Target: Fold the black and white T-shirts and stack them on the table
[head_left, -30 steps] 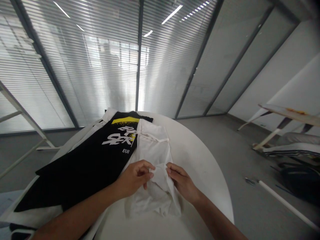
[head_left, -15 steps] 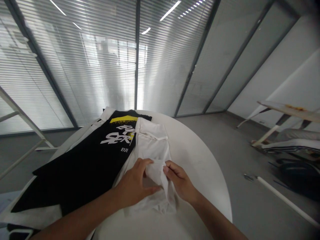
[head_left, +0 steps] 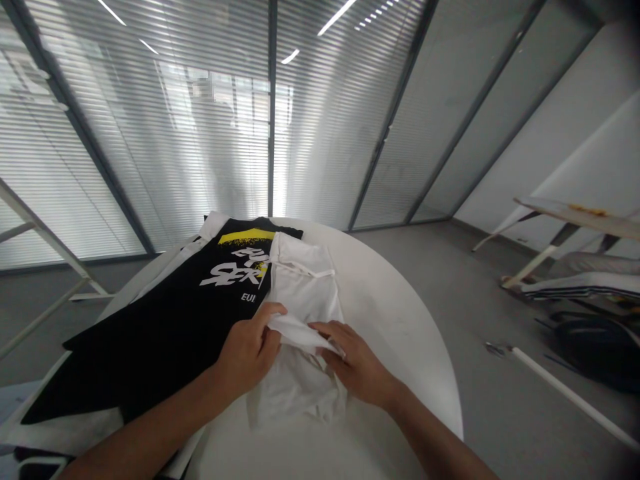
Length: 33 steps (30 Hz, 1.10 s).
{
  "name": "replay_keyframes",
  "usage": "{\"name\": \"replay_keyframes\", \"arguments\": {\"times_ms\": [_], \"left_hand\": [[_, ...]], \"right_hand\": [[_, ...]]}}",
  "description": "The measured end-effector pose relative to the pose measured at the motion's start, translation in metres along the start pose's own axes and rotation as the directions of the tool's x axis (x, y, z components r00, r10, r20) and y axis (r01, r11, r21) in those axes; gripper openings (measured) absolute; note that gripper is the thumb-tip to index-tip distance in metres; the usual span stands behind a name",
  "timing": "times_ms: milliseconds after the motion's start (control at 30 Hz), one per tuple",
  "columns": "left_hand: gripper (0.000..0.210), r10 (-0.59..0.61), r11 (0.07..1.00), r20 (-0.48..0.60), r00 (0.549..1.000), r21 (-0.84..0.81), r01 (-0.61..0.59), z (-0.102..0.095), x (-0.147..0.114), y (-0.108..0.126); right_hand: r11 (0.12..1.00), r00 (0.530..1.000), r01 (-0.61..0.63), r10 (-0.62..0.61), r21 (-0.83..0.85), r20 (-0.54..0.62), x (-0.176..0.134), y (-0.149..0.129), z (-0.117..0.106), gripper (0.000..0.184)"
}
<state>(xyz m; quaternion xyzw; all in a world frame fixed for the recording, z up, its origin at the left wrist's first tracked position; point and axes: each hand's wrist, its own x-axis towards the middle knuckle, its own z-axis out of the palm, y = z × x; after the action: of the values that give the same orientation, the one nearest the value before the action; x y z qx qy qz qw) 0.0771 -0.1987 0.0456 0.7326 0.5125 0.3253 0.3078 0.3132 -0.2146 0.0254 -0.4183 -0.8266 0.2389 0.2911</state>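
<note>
A black shirt with white lettering and a yellow band lies spread on a round white table. White cloth covers its right side; I cannot tell whether it is part of the shirt or a separate garment. My left hand is closed on the left end of a raised fold in the white cloth, thumb and fingers pinching it. At the fold's right end, my right hand grips the same cloth, its fingertips partly hidden by the fabric. Between the hands the fold is slightly lifted, and loose cloth hangs below it.
Glass partitions with blinds stand behind the table. A metal frame is at the left. To the right are a wooden-topped table, a dark bag and a white pole on the floor.
My left hand has gone from spread around the cloth to pinching it, slightly further left. My right hand has shifted a little, and the cloth between them is now drawn into a flatter fold.
</note>
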Motion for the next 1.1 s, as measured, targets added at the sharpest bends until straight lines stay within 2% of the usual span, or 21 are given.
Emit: {"name": "replay_keyframes", "arguments": {"times_ms": [67,100,167,200,267,333,400,433,500,567,700,767,900,1033,1100], "left_hand": [[0.026,0.008,0.998,0.009,1.0,-0.059,-0.007,-0.002,0.0,0.001],[0.024,0.007,0.994,0.013,1.0,-0.111,-0.005,-0.003,0.001,0.001],[0.023,0.017,0.975,0.037,0.999,-0.223,-0.008,-0.002,0.0,0.002],[0.022,0.032,0.963,0.053,0.998,-0.27,-0.016,-0.002,0.0,0.002],[0.022,0.078,0.944,0.059,0.995,-0.327,-0.054,0.0,-0.001,0.002],[0.023,0.13,0.932,0.029,0.991,-0.346,-0.112,0.0,-0.002,0.003],[0.021,0.164,0.922,-0.008,0.986,-0.353,-0.156,0.0,-0.001,0.003],[0.019,0.178,0.917,-0.01,0.984,-0.361,-0.169,0.0,-0.001,0.004],[0.016,0.195,0.907,0.009,0.981,-0.382,-0.177,-0.001,0.0,0.004],[0.014,0.204,0.894,0.03,0.978,-0.412,-0.174,-0.001,0.001,0.005],[0.014,0.191,0.864,0.052,0.98,-0.483,-0.143,0.002,0.001,0.007],[0.015,0.184,0.853,0.061,0.981,-0.505,-0.129,0.003,0.0,0.007],[0.016,0.157,0.852,0.013,0.988,-0.507,-0.129,0.003,0.003,0.004],[0.012,0.174,0.874,-0.06,0.983,-0.45,-0.182,-0.002,0.005,0.001],[0.011,0.201,0.897,-0.053,0.978,-0.392,-0.205,-0.005,0.005,0.0]], "right_hand": [[0.998,0.991,0.009,-0.018,-0.065,-0.136,0.0,0.005,-0.005,0.039],[0.994,0.97,0.004,-0.031,-0.113,-0.24,-0.001,0.006,-0.007,0.039],[0.974,0.887,-0.001,-0.104,-0.227,-0.45,-0.004,0.006,-0.01,0.038],[0.957,0.84,0.018,-0.171,-0.289,-0.515,-0.006,0.005,-0.01,0.037],[0.909,0.789,0.108,-0.325,-0.402,-0.521,-0.009,0.001,-0.008,0.032],[0.846,0.78,0.242,-0.461,-0.475,-0.423,-0.01,-0.003,-0.004,0.028],[0.792,0.795,0.321,-0.523,-0.519,-0.307,-0.01,-0.009,0.002,0.024],[0.783,0.816,0.313,-0.511,-0.537,-0.269,-0.009,-0.012,0.005,0.021],[0.798,0.876,0.217,-0.414,-0.562,-0.248,-0.006,-0.017,0.012,0.018],[0.816,0.91,0.066,-0.285,-0.575,-0.3,-0.003,-0.021,0.02,0.022],[0.782,0.909,-0.124,-0.158,-0.61,-0.387,0.004,-0.021,0.035,0.041],[0.753,0.905,-0.179,-0.128,-0.633,-0.407,0.007,-0.021,0.038,0.036],[0.739,0.927,-0.209,-0.059,-0.64,-0.371,0.004,-0.024,0.026,0.013],[0.779,0.965,-0.2,0.05,-0.595,-0.258,-0.008,-0.027,0.001,0.008],[0.79,0.975,-0.188,0.081,-0.584,-0.205,-0.015,-0.028,-0.009,0.006]]}}
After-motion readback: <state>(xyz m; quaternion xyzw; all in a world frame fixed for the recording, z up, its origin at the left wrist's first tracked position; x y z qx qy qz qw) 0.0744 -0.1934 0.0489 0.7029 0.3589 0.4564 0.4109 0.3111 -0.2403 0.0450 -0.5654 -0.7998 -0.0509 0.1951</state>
